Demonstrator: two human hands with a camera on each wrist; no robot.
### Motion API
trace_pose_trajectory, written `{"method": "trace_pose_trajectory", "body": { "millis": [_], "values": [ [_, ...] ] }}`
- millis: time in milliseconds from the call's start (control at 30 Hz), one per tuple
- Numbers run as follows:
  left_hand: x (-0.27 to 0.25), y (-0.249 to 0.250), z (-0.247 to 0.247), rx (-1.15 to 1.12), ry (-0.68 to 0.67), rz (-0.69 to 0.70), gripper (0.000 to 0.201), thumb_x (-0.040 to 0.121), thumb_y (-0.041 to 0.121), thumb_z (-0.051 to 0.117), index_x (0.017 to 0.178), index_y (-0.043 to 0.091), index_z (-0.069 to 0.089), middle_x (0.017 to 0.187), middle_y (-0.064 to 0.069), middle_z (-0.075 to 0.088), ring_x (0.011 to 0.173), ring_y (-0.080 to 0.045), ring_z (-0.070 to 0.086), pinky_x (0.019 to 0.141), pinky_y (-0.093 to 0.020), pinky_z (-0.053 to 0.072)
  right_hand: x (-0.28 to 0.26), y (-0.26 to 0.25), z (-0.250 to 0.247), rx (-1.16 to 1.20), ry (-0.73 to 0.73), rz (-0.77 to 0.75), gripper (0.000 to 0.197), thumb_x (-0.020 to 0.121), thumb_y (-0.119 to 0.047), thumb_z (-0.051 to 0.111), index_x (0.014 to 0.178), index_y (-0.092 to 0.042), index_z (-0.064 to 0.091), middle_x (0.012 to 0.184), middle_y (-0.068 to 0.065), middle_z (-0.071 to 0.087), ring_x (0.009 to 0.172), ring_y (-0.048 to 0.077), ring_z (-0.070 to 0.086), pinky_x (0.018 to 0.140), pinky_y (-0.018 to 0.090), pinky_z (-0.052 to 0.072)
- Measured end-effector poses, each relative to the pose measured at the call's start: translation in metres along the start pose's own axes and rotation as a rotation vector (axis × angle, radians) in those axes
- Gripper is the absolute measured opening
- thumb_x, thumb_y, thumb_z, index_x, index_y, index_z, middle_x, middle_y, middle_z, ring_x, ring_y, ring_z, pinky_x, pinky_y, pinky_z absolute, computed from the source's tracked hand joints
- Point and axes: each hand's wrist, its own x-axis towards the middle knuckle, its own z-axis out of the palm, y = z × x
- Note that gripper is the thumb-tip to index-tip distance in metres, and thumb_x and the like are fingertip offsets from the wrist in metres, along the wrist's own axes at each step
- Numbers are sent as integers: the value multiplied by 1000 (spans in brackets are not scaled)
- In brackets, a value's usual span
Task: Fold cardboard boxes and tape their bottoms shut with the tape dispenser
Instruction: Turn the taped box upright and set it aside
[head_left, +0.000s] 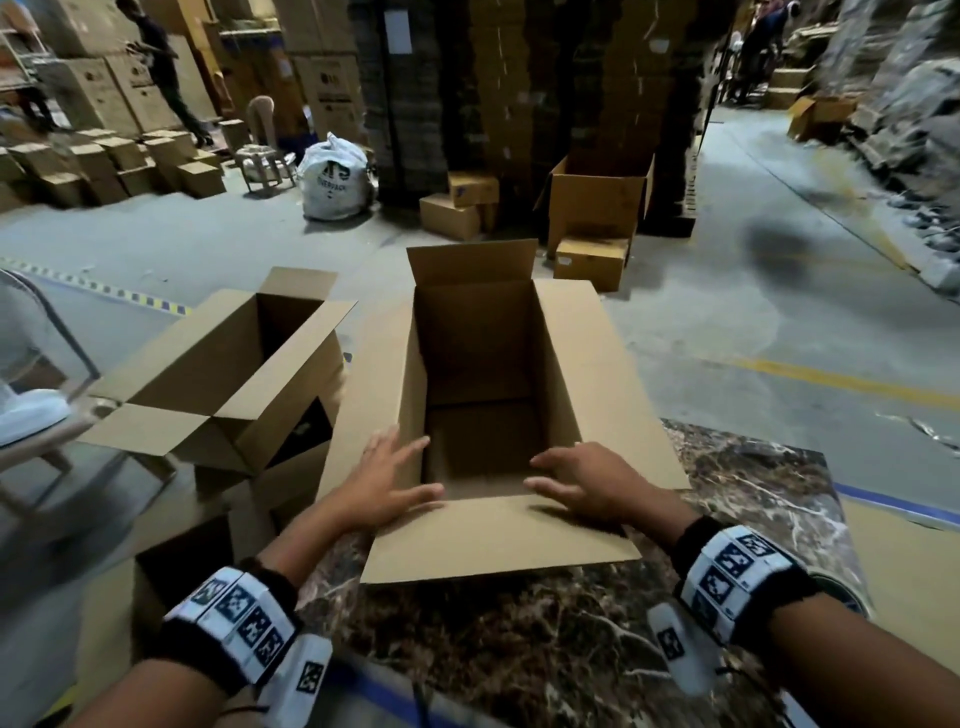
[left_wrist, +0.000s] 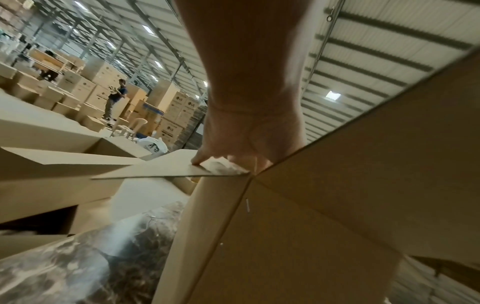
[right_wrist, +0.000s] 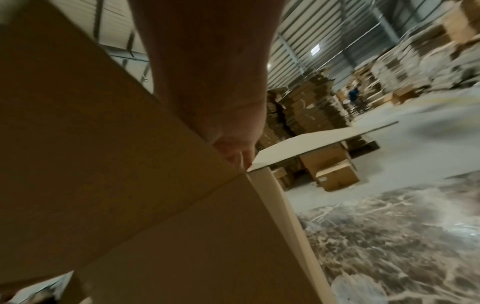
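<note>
Hands (head_left: 387, 486) at open box (head_left: 483, 374) rim

A dark marble-patterned counter (head_left: 545, 639) fills the foreground. On the concrete floor (head_left: 727, 312) beyond, a white printed sack (head_left: 335, 179) stands beside a pale plastic chair (head_left: 262, 148). Tall stacks of flattened cardboard (head_left: 498, 88) rise behind. A person (head_left: 163, 67) walks among piled cartons far left.

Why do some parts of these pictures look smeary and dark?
Head view: the right-hand floor and stacks smear with motion blur, while the open box is sharp. Right wrist view: dim, with the marble table blurred. Left wrist view: the left hand looms huge and soft.
</note>
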Motion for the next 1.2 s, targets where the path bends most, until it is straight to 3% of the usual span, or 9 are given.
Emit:
{"method": "trace_pose_trajectory", "body": {
  "millis": [100, 167, 367, 467, 567, 633, 767, 900, 1200],
  "values": [
    [-10, 7, -1, 127, -214, -4, 121, 43, 98, 53, 149, 43, 32, 162, 5, -21, 145, -28, -29, 116, -63, 3, -7, -5, 4, -132, -228, -16, 68, 82, -78, 46, 116, -22, 65, 101, -6, 71, 101, 13, 63, 120, 42, 9],
    [-8, 9, 5, 214, -203, -19, 119, 42, 95, 55, 146, 41, 38, 162, 3, -22, 144, -31, -31, 115, -63, 2, -7, -6, 11, -219, -203, 3, 59, 80, -81, 45, 90, -24, 58, 78, -9, 64, 86, 13, 61, 120, 43, 1],
    [-4, 13, 38, 337, 107, -21, 49, 73, 67, 67, 106, 31, 75, 162, 3, 21, 150, -34, -9, 119, -58, 16, -10, -12, 42, -440, 85, 26, 33, 91, -56, 55, 89, -24, 63, 79, 1, 72, 84, 21, 70, 121, 49, 14],
    [-11, 14, 42, 310, 150, -17, 42, 77, 63, 67, 99, 29, 77, 156, 7, 35, 150, -32, -6, 120, -55, 16, -9, -24, 36, -450, 80, 57, 27, 93, -46, 54, 93, -22, 66, 86, 2, 73, 90, 22, 69, 121, 45, 15],
    [-25, 22, 35, 354, 11, -27, 47, 77, 67, 63, 102, 29, 73, 161, 9, 22, 149, -33, -16, 120, -57, 5, -17, -35, 25, -338, -104, 37, 25, 92, -42, 59, 92, -18, 67, 93, 6, 70, 92, 27, 67, 92, 34, 46],
    [-37, 22, 25, 361, -127, -2, 53, 77, 75, 56, 108, 33, 69, 164, 9, 7, 147, -33, -22, 118, -58, 1, -19, -37, 17, -240, -309, 32, 36, 87, -53, 64, 77, -19, 60, 78, 0, 62, 74, 20, 61, 64, 28, 45],
    [-50, 23, -7, 122, -161, 45, 73, 74, 89, 35, 125, 41, 55, 164, 10, -5, 151, -20, -4, 120, -50, 19, -5, -31, -7, 42, -572, 126, 53, 81, -73, 57, 72, -20, 62, 70, -7, 61, 64, 11, 57, 63, 29, 47],
    [-22, 31, -53, 54, -8, 162, 75, 73, 87, 22, 121, 40, 55, 162, 9, 11, 148, -11, 11, 117, -38, 25, 29, -22, -35, 54, -385, 110, 41, 88, -64, 57, 89, -24, 65, 91, -4, 66, 83, 13, 64, 74, 31, 52],
    [198, 39, -130, 335, 261, 424, 37, 96, 45, 54, 126, 24, 59, 155, -3, 33, 143, -20, 25, 113, -34, 32, 168, 25, -104, 23, 186, 221, 42, 93, -47, 59, 130, -28, 57, 132, -4, 59, 120, 16, 54, 96, 31, 47]
  ]
}}
